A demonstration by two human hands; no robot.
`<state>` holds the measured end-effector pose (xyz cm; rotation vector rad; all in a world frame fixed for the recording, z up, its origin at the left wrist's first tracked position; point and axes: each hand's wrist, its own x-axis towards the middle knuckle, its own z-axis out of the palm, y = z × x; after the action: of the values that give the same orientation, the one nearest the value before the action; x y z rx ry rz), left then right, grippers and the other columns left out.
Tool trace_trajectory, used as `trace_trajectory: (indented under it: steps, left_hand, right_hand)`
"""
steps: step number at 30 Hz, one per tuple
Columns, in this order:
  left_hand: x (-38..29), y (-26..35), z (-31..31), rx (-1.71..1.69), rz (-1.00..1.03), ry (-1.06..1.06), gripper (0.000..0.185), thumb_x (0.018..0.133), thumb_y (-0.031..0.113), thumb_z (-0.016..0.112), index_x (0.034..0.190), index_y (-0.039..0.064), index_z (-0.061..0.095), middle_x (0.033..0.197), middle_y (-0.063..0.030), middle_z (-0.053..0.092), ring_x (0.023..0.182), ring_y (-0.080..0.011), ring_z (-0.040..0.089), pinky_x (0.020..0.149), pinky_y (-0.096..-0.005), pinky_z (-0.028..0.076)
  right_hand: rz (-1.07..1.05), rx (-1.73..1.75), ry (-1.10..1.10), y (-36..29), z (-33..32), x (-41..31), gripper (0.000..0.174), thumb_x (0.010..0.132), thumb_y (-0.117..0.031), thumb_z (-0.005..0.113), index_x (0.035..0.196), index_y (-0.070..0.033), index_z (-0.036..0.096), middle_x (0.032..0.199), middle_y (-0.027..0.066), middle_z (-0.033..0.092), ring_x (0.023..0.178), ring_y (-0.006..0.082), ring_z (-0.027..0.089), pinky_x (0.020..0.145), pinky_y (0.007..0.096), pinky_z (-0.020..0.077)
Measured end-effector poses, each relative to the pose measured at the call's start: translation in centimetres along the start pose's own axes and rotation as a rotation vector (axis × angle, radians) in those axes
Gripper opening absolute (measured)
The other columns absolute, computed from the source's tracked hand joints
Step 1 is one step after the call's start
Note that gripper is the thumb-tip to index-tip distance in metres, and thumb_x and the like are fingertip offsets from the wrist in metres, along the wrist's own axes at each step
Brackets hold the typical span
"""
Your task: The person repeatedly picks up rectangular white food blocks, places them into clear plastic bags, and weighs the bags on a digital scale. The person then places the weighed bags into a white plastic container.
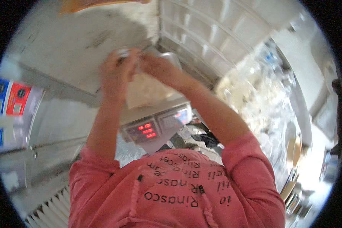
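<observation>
Both my hands meet above a countertop scale (pixel 156 122) with lit red digits. On its platform is a clear plastic bag (pixel 148 91) with pale beige contents, and its top reaches up towards my fingers. My left hand (pixel 118 65) is curled around a small shiny silver-and-dark thing (pixel 122 54), too blurred to name. Close beside it, my right hand (pixel 156 64) has its fingers drawn together at the bag's upper part. Blur hides whether those fingers grip the plastic. A glossy clear edge (pixel 171 57) shows just behind the right hand.
Pale tiled wall (pixel 208 31) rises behind the scale. To the right, a table bears pale pieces (pixel 242 88) among crumpled clear plastic. Blue-and-red printed packaging (pixel 17 98) is at far left. An orange thing (pixel 102 3) crosses the top edge. Pale slats (pixel 51 208) run along lower left.
</observation>
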<state>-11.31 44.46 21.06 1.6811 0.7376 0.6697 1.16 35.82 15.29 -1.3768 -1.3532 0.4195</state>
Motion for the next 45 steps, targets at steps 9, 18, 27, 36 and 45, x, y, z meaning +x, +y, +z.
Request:
trace_trajectory:
  steps: [9,18,27,36,45]
  left_hand:
    - [1.1,1.0,0.0,0.747,0.839,-0.351,0.016,0.084,0.017,0.062,0.078,0.004,0.055,0.074,-0.0059,0.053,0.069,-0.0135,0.050,0.066,-0.0325,0.043]
    - [1.3,-4.7,-1.2,0.198,0.458,-0.496,0.033,0.085,0.028,0.064,0.106,0.004,0.057,0.097,-0.0055,0.060,0.089,-0.0188,0.058,0.087,-0.0338,0.044]
    - [1.9,-5.5,-3.1,0.179,0.052,-0.598,0.014,0.091,0.012,0.051,0.094,0.005,0.062,0.088,-0.0026,0.059,0.084,-0.0105,0.054,0.079,-0.0225,0.041]
    - [6.4,-15.3,-4.1,-0.265,-0.278,-0.278,0.026,0.092,0.030,0.052,0.100,0.007,0.060,0.096,-0.0057,0.061,0.092,-0.0212,0.055,0.082,-0.0353,0.044]
    - [2.7,-12.9,-3.8,0.514,0.565,0.122,0.045,0.080,0.023,0.066,0.117,0.003,0.052,0.103,-0.0156,0.057,0.103,-0.0294,0.051,0.093,-0.0410,0.038]
  right_hand:
    - [-0.073,-0.095,0.261,6.3,7.4,0.1,0.023,0.077,-0.023,0.064,0.075,0.000,0.062,0.061,0.0068,0.055,0.062,0.0186,0.056,0.061,0.0336,0.0446]
    - [0.460,0.750,-0.158,0.1,-1.1,-0.5,0.022,0.079,-0.021,0.064,0.086,-0.002,0.070,0.073,0.0068,0.064,0.067,0.0122,0.058,0.060,0.0239,0.0440]
    - [-0.142,-0.775,-0.190,-1.0,-0.6,-0.3,0.029,0.065,-0.007,0.065,0.093,-0.013,0.067,0.103,0.0090,0.065,0.090,0.0246,0.061,0.080,0.0347,0.0470]
    - [-0.178,-0.601,0.119,-0.4,3.1,-7.0,0.013,0.066,-0.017,0.070,0.075,-0.009,0.065,0.114,0.0088,0.052,0.113,0.0335,0.045,0.094,0.0479,0.0350]
    - [0.210,-0.581,0.326,-1.6,-2.0,-14.7,0.035,0.077,-0.006,0.063,0.112,-0.006,0.058,0.106,0.0155,0.059,0.101,0.0341,0.053,0.091,0.0417,0.0397]
